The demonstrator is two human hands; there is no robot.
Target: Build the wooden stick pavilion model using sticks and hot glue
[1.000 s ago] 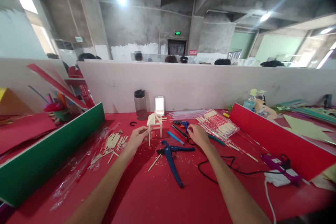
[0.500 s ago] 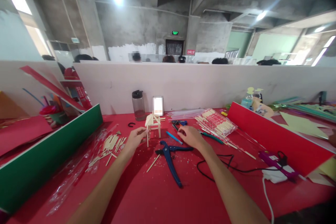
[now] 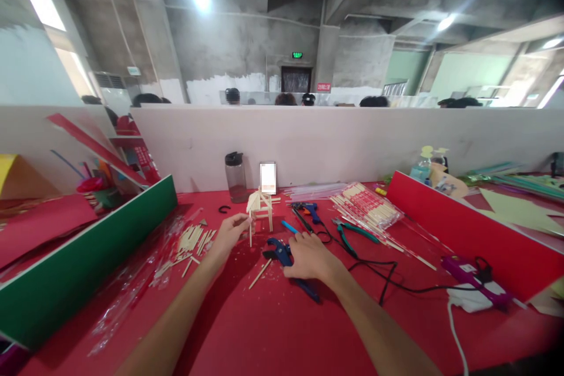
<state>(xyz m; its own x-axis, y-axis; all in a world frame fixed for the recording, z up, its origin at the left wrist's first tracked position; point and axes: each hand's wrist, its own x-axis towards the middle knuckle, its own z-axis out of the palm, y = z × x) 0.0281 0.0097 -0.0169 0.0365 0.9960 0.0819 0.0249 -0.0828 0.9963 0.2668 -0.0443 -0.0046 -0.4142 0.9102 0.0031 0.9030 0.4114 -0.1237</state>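
Centrally, toward the far edge of the red desk point(image 3: 247, 329), a small frame model point(image 3: 254, 202) of pale wooden sticks stands upright in front of the bright-screened phone point(image 3: 268, 178) and near the dark-lidded bottle point(image 3: 237, 182). The left hand point(image 3: 230, 234) has its thumb and fingertips closed on the slender near-left leg point(image 3: 251, 238) of the model. The chief change concerns the right hand point(image 3: 311, 255), which has come away from the pliers' side and down over the handles of the blue cutter point(image 3: 279, 251); the tool has turned, and its visible handle now points toward the near right. Fingers curl over the handles, but the palm hides how firmly they are gripped. In consequence, model and cutter are each under one hand, the tool's head lying apart from the wood. One loose stick point(image 3: 259, 274) lies just beside that head; a heap of short sticks point(image 3: 190, 239) lies to the left, near the green panel point(image 3: 110, 229). Beyond the right hand are a blue rod point(image 3: 289, 227), a blue glue gun point(image 3: 311, 210) and green-handled pliers point(image 3: 361, 231), with packaged sticks point(image 3: 368, 205) farther right, toward the red panel point(image 3: 462, 229).
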